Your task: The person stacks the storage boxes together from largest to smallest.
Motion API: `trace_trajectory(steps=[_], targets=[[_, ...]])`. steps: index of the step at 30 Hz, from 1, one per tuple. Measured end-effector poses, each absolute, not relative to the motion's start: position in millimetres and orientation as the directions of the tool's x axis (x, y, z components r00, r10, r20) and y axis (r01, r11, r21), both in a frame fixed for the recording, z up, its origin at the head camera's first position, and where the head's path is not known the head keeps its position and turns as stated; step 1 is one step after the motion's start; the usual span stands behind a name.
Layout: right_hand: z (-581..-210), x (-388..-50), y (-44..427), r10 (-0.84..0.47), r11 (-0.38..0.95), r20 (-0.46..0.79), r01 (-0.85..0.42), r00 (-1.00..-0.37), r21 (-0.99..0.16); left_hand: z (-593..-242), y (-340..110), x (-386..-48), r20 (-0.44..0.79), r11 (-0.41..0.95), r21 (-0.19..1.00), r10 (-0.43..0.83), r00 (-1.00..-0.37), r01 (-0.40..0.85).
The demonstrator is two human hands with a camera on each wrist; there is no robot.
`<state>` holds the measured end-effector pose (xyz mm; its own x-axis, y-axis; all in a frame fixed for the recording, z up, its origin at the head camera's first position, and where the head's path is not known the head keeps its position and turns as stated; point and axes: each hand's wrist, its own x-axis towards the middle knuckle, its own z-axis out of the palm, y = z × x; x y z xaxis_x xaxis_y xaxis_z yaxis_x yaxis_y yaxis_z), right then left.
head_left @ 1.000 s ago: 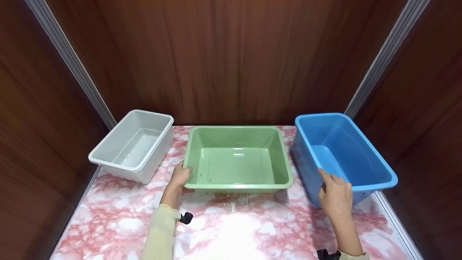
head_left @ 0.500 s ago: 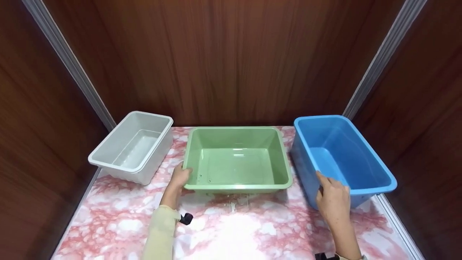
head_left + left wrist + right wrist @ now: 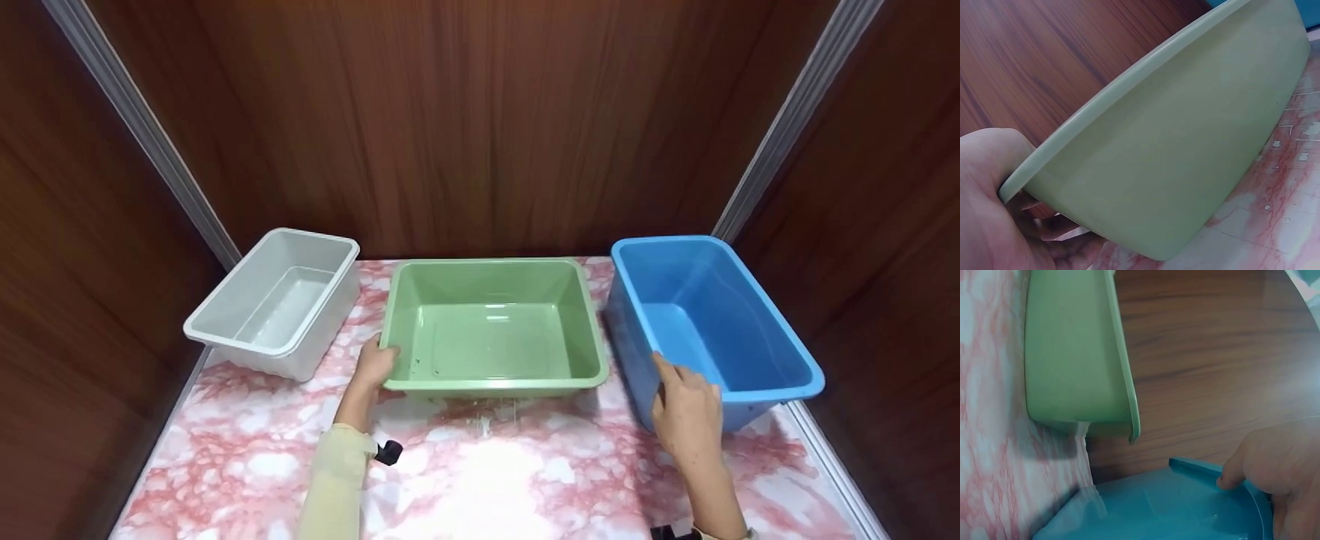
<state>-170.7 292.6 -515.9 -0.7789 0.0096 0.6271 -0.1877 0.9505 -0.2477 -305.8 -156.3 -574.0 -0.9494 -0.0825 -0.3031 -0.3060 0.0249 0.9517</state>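
Note:
A shallow green plastic tub [image 3: 491, 341] stands in the middle of the table. My left hand [image 3: 375, 364] grips its left rim near the front corner. In the left wrist view the thumb of that hand [image 3: 994, 197] lies over the rim and the fingers curl beneath it, against the outer wall. To the right is a deeper blue plastic tub [image 3: 679, 330]. My right hand [image 3: 688, 412] holds its rim near the front left corner. The right wrist view has the thumb outside the blue rim; the other fingers are mostly hidden. Both tubs have nothing large inside.
A pale grey plastic tub [image 3: 281, 300] stands at the left, angled, close to the left wall. Brown wood panels [image 3: 480, 127] enclose the back and sides. The tabletop [image 3: 247, 450] has a red and white marbled pattern, scuffed before the green tub.
My right hand has shifted slightly left along the blue tub's rim. My left hand keeps its grip on the green tub, and the tubs stay nearly where they were.

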Motion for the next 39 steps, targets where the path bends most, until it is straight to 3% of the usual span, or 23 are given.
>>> trace_trajectory(steps=[27,39], targets=[[-519.9,-168.9,281.0,-0.023,0.959,0.655,-0.202,-0.755,-0.199,-572.3,-159.4,-303.4,-0.319,-0.023,0.948,-0.063,-0.946,-0.318],[-522.1,-163.1,277.3,-0.035,0.958,0.655,-0.211,-0.755,-0.192,-573.8,-159.0,-307.5,-0.275,0.032,0.96,-0.096,-0.957,-0.28]])
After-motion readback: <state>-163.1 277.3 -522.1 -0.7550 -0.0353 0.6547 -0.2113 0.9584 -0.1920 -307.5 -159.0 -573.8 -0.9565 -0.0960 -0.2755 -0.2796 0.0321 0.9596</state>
